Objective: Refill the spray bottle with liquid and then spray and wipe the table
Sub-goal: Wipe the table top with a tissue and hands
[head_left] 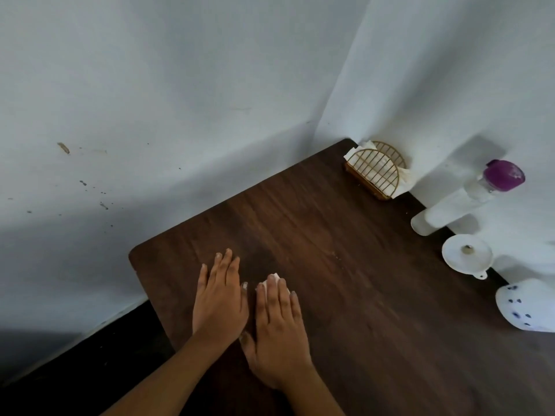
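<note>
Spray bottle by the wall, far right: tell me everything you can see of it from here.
The spray bottle is a tall, frosted, translucent cylinder with a purple top; it looks like plastic. It stands on the dark wooden table at its right edge against the white wall, appearing tilted by the wide lens. The liquid level cannot be told. Nothing grips it: both hands are far off. A white funnel sits just in front of it.

No text, label, brand, number or sign can be read anywhere in the head view. The white container (528,307) at about four o'clock carries dark blue marks, which look like a printed pattern and not letters, though the blur leaves that unsure. The bottle (468,199) with the purple cap at two o'clock shows no legible label.
</note>
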